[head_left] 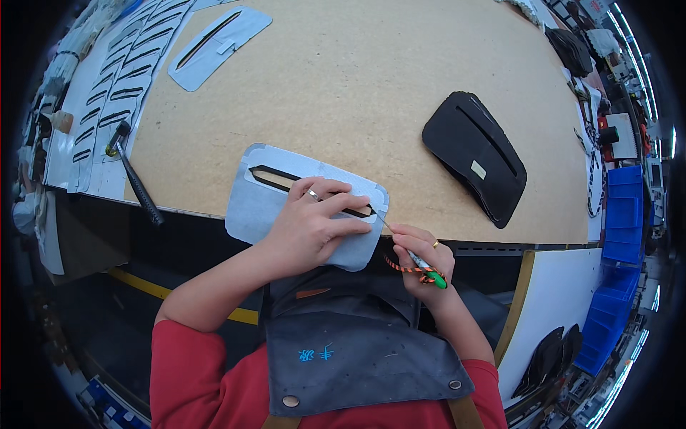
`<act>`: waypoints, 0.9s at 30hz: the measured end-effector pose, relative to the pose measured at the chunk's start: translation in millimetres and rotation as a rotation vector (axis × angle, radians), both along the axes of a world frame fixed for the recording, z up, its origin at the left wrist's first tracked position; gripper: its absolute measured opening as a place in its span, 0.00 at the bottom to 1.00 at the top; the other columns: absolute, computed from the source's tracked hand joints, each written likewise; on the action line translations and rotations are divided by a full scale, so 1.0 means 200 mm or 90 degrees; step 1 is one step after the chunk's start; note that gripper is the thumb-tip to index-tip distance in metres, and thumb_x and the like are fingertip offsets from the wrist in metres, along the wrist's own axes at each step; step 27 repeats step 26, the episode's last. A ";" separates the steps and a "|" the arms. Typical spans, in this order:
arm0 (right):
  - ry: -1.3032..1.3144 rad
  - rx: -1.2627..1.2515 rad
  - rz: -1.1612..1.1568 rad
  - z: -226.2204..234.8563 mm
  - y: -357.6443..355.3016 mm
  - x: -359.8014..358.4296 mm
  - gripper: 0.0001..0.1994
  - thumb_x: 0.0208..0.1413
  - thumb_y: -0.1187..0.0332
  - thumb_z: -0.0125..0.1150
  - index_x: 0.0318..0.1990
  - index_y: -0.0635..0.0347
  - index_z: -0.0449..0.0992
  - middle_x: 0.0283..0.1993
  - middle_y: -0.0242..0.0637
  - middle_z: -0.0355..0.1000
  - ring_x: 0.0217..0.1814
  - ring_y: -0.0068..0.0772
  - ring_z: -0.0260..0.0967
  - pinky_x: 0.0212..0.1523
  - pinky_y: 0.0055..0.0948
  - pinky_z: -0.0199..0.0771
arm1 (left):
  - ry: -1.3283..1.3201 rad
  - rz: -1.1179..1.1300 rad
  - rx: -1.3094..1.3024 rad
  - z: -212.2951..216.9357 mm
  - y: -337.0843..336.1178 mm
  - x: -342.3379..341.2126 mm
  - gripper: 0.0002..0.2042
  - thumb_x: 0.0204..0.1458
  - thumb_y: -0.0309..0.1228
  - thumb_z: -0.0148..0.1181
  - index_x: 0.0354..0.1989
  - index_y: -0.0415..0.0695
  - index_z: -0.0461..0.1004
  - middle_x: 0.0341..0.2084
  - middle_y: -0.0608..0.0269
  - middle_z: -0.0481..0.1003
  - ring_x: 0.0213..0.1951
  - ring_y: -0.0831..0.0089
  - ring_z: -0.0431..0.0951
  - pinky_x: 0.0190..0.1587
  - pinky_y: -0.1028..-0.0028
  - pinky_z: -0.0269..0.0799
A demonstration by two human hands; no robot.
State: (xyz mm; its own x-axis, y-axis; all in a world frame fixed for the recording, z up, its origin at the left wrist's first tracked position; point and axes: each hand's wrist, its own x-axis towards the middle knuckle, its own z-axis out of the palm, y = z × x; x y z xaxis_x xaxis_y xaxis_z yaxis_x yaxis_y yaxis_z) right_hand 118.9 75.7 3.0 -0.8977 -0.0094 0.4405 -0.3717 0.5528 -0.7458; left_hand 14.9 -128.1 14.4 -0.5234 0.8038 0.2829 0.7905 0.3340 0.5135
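Note:
A light grey-blue panel (250, 211) with rounded corners lies at the table's near edge and hangs partly over it. A long slot with a black border (275, 177) runs across it. My left hand (311, 222) rests flat over the slot, fingers spread, pressing on the panel. Closed around a slim awl-like tool (418, 260) is my right hand (430, 252). The tool has a green end and an orange-and-black cord around it. Its thin tip reaches the panel beside the slot's right end; exact contact is too small to tell.
A similar panel (225, 48) lies far left. Black slotted panels (475, 157) are stacked at right. A black-handled hammer (136, 175) overhangs the left front edge beside rows of slotted strips (118, 86). Blue bins (622, 214) stand at far right.

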 end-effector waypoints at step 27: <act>-0.406 -0.343 -0.140 0.09 0.02 -0.12 0.05 0.54 0.68 0.61 0.37 0.57 0.77 0.37 0.33 0.77 0.31 0.34 0.75 0.31 0.22 0.75 | 0.035 0.015 -0.043 -0.02 0.00 0.02 0.19 0.42 0.26 0.60 0.46 0.52 0.74 0.49 0.71 0.71 0.53 0.71 0.67 0.60 0.60 0.52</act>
